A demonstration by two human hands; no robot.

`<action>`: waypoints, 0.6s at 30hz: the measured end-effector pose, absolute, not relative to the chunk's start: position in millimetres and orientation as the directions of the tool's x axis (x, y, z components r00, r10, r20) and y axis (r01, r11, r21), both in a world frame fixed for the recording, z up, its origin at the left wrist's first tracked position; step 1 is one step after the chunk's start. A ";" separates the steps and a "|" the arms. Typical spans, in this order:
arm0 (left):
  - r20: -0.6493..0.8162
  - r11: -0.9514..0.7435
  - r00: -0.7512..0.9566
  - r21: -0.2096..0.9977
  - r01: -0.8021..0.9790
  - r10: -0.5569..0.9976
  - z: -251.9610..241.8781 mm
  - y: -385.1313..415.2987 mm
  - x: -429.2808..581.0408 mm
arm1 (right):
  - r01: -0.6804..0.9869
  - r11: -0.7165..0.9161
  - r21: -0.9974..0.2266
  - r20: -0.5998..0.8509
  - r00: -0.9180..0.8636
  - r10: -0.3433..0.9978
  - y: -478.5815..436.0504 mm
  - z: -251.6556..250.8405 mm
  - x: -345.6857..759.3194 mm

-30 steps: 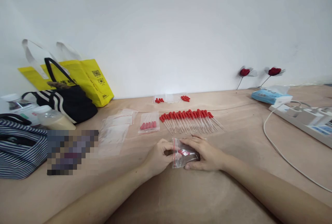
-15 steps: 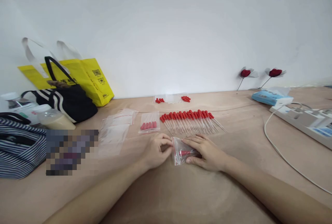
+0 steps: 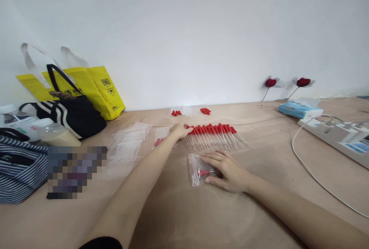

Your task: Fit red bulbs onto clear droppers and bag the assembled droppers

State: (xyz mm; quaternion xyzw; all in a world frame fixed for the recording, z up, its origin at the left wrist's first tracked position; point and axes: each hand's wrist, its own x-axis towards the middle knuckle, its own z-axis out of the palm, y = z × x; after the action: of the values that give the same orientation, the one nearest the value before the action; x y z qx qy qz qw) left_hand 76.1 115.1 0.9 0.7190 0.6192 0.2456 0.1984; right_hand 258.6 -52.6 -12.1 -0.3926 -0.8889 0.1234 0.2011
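My left hand reaches to the left end of a row of droppers with red rubber bulbs and clear thin tubes. Its fingertips are closed at the bulb of an end dropper; the hand partly hides that dropper. Nearer to me, a clear zip bag with a red line along its mouth lies on the table. Inside it shows a red-bulbed dropper, its tube partly under my right hand. That hand holds the bag down on its right side, long fingers on top and thumb at the near edge.
A bag with red bulbs lies behind my left forearm, beside flat zip bags. Loose red bulbs lie near the wall. Bags and a bottle stand left. A tissue pack, power strip and white cable occupy the right.
My left hand has left the zip bag's mouth and moved forward to the left end of the dropper row. My right hand stays on the bag.
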 end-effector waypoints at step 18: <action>0.261 -0.248 -0.049 0.949 0.194 0.964 32.3 -11.4 -15.8 | 0.647 0.664 -0.374 0.275 -0.607 0.746 -52.9 -14.3 258.8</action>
State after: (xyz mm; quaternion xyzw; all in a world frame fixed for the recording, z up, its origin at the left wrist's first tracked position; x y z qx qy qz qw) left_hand -15.8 -11.4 32.3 0.5860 0.4940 0.5295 0.3635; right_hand 258.8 -52.9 -14.3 -0.3921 -0.8884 0.1189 0.2070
